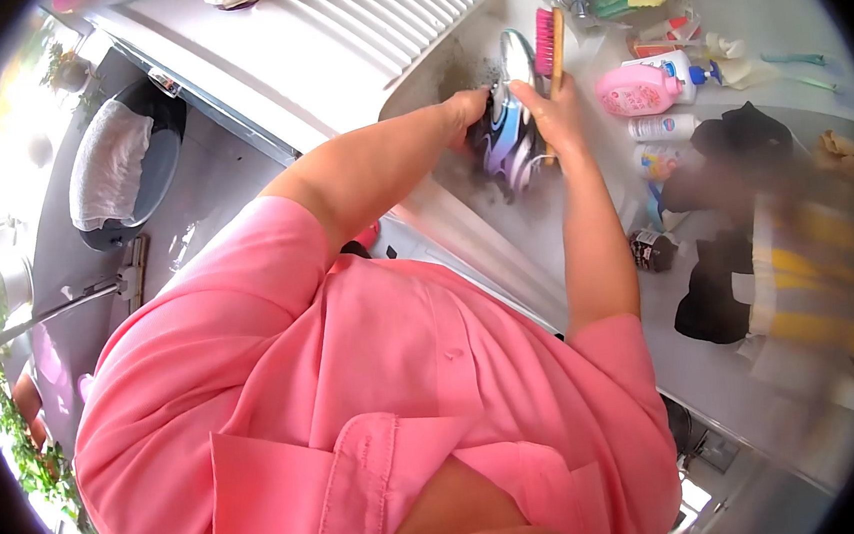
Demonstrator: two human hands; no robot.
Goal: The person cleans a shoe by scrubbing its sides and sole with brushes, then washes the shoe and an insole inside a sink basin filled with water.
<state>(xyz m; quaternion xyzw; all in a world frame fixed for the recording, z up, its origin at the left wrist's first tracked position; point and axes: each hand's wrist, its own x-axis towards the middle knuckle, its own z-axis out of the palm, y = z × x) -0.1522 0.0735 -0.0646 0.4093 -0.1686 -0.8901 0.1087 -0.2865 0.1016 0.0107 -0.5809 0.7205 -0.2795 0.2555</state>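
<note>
Sneaker (505,140), patterned in blue, lilac and black, held tilted inside the sink basin (536,248) between both hands, just right of the ribbed washboard (397,13). Cannot tell whether resting on the basin's bottom or lifted off it.

Likeliest trouble on the left: a slide out of the left hand (467,115), caused by a slick, wet-looking upper and a hold along one edge only. Could then drop into the basin or knock against its wall. Farther right, possible twisting of the sneaker under uneven pressure, with the right hand (551,117) shared between two things. Might also lose the brush (557,46), from pressing hard with the thumb and slackening around the handle. Could scuff the upper, if scraping with the wooden edge instead of the pink bristles. At the far right, some chance of bumping the pink bottle (638,90) beside the basin, from swinging the right wrist too wide.

Left arm reaching across on a slant, grip clamped on the sneaker's dark side, with most fingers hidden. Right arm stretched nearly straight forward, thumb laid against the sneaker, grip wrapped around the brush handle. Bristles turned left, just beside the pale sole; contact there hard to make out.
</note>
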